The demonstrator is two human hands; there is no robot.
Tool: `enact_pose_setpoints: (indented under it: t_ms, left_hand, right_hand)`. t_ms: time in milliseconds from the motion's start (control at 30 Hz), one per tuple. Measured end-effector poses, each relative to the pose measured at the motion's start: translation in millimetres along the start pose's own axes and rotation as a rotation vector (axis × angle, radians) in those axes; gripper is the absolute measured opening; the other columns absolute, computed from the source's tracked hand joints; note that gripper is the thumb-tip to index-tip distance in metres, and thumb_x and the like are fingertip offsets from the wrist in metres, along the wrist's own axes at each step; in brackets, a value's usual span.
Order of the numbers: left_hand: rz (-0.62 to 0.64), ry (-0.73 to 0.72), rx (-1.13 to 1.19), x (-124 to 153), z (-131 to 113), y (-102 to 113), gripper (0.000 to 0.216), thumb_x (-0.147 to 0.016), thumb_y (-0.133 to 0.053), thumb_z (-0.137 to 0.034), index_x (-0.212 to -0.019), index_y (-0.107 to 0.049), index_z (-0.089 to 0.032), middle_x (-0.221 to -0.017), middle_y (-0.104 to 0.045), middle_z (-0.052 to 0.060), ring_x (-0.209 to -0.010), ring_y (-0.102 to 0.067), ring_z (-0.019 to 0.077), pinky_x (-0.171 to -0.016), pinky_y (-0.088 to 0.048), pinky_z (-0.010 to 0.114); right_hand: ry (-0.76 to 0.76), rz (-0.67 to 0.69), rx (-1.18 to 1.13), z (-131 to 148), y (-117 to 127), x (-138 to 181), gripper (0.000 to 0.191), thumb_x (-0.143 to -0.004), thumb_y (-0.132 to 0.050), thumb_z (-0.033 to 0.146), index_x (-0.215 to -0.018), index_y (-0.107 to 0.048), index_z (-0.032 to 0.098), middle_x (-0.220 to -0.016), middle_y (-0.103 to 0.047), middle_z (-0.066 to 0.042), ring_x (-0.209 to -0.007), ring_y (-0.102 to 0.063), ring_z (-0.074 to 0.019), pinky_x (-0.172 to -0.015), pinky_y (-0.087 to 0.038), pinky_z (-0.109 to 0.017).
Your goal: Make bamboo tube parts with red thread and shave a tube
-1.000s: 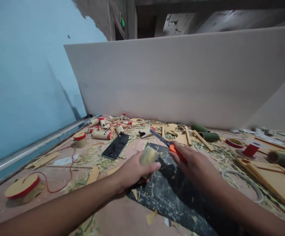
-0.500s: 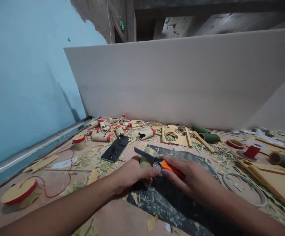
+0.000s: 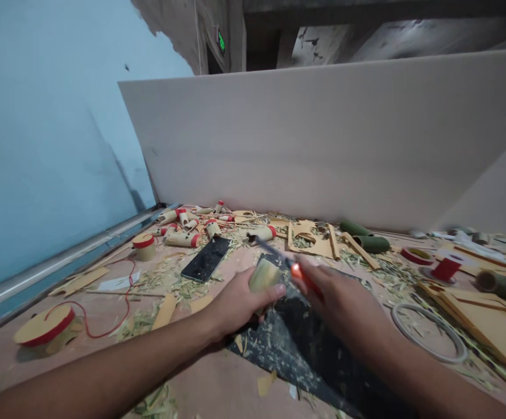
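Observation:
My left hand (image 3: pixel 246 297) is wrapped round a short bamboo tube (image 3: pixel 265 276), partly peeled to pale wood, just above a dark mat (image 3: pixel 287 361). In my right hand (image 3: pixel 329 294) is a knife (image 3: pixel 271 249) with an orange handle, its blade pointing up and left. The blade is blurred and stands apart from the tube, above and beyond it. Shavings lie scattered on the mat and around it.
A black phone (image 3: pixel 206 259) lies beyond my left hand. Several red-banded bamboo pieces (image 3: pixel 183 240) sit farther back. Right of me are a ring of tape (image 3: pixel 430 333), a red spool (image 3: pixel 447 269) and wooden frames (image 3: pixel 480 320). A white panel (image 3: pixel 322 139) closes off the back.
The knife has lifted off the tube and swung up and away. My left hand has tilted the tube, showing more of its pale side. The view has shifted slightly.

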State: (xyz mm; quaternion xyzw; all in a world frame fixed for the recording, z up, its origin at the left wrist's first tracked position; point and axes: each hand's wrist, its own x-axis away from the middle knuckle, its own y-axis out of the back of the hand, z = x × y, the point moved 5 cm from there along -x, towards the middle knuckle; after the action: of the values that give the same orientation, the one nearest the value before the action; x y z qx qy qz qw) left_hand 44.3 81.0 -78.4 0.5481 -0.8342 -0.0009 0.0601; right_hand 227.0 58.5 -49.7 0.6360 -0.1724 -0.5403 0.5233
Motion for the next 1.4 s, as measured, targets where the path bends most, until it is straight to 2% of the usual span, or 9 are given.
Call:
enact_pose_setpoints:
  t_ms: [133, 400, 500, 600, 767, 967, 1067, 1200, 1400]
  left_hand:
    - [0.039, 0.025, 0.013, -1, 1, 1, 0.052, -0.083, -0.078, -0.063, -0.101, -0.053, -0.021, -0.067, -0.054, -0.007, -0.053, -0.047, 0.0107, -0.049, -0.030, 0.024]
    - [0.116, 0.042, 0.071, -4, 6, 6, 0.052, -0.085, -0.078, -0.061, -0.102, -0.053, -0.018, -0.074, -0.057, -0.003, -0.058, -0.051, 0.0109, -0.049, -0.035, 0.024]
    - [0.132, 0.054, 0.064, -4, 5, 6, 0.050, -0.085, -0.078, -0.059, -0.099, -0.053, -0.018, -0.073, -0.057, -0.003, -0.058, -0.051, 0.0109, -0.048, -0.035, 0.023]
    - [0.139, 0.062, 0.059, -3, 4, 6, 0.049, -0.085, -0.079, -0.059, -0.097, -0.053, -0.019, -0.073, -0.057, -0.003, -0.057, -0.051, 0.0105, -0.049, -0.036, 0.023]
    - [0.139, 0.060, 0.060, -4, 6, 6, 0.050, -0.083, -0.080, -0.058, -0.097, -0.054, -0.018, -0.070, -0.058, -0.003, -0.056, -0.051, 0.0113, -0.048, -0.036, 0.023]
    - [0.150, 0.054, 0.056, -2, 5, 5, 0.049, -0.083, -0.080, -0.057, -0.101, -0.055, -0.019, -0.074, -0.058, -0.002, -0.060, -0.053, 0.0126, -0.048, -0.037, 0.023]
    - [0.149, 0.051, 0.049, -2, 5, 4, 0.049, -0.084, -0.079, -0.057, -0.103, -0.055, -0.019, -0.074, -0.057, -0.002, -0.061, -0.052, 0.0128, -0.048, -0.037, 0.023]
    - [0.151, 0.047, 0.035, -3, 6, 5, 0.053, -0.082, -0.079, -0.058, -0.106, -0.055, -0.018, -0.073, -0.058, -0.002, -0.060, -0.053, 0.0130, -0.048, -0.039, 0.023]
    - [0.158, 0.050, 0.030, -4, 7, 6, 0.051, -0.083, -0.080, -0.058, -0.105, -0.055, -0.019, -0.075, -0.059, -0.002, -0.062, -0.055, 0.0128, -0.050, -0.041, 0.023]
  right_hand:
    - [-0.027, -0.136, 0.002, -9, 14, -7, 0.047, -0.108, -0.043, 0.045, -0.142, -0.063, 0.019, -0.110, -0.080, -0.018, -0.081, -0.078, -0.0329, -0.062, -0.059, -0.040]
    - [0.003, -0.003, -0.107, -13, 0, -4, 0.045, -0.106, -0.044, 0.040, -0.141, -0.059, 0.016, -0.123, -0.077, -0.021, -0.093, -0.079, -0.0343, -0.075, -0.063, -0.045]
    - [0.017, 0.004, -0.127, -10, -1, -3, 0.054, -0.107, -0.042, 0.037, -0.155, -0.045, 0.015, -0.120, -0.077, -0.020, -0.086, -0.079, -0.0315, -0.070, -0.063, -0.042]
    - [0.049, 0.053, -0.117, -4, -3, -3, 0.056, -0.110, -0.033, 0.032, -0.165, -0.032, 0.022, -0.116, -0.075, -0.017, -0.077, -0.077, -0.0274, -0.064, -0.061, -0.039]
    - [0.099, 0.171, -0.064, 2, -11, 0, 0.055, -0.110, -0.025, 0.028, -0.163, -0.038, 0.027, -0.104, -0.069, -0.013, -0.067, -0.074, -0.0265, -0.060, -0.060, -0.041]
    - [0.025, 0.088, -0.183, -2, -8, 3, 0.058, -0.108, -0.032, 0.033, -0.164, -0.032, 0.015, -0.131, -0.070, -0.022, -0.097, -0.077, -0.0325, -0.080, -0.062, -0.047]
    - [0.042, 0.147, -0.180, 2, -8, 2, 0.065, -0.105, -0.033, 0.029, -0.168, -0.022, 0.017, -0.118, -0.075, -0.018, -0.087, -0.077, -0.0309, -0.075, -0.062, -0.046]
    - [0.072, 0.256, -0.128, 6, -10, 3, 0.063, -0.102, -0.034, 0.026, -0.165, -0.035, 0.021, -0.099, -0.076, -0.013, -0.077, -0.075, -0.0291, -0.071, -0.060, -0.046]
    - [-0.086, 0.181, -0.231, -3, -6, 0, 0.058, -0.102, -0.037, 0.036, -0.155, -0.047, 0.014, -0.121, -0.077, -0.018, -0.101, -0.077, -0.0348, -0.086, -0.060, -0.050]
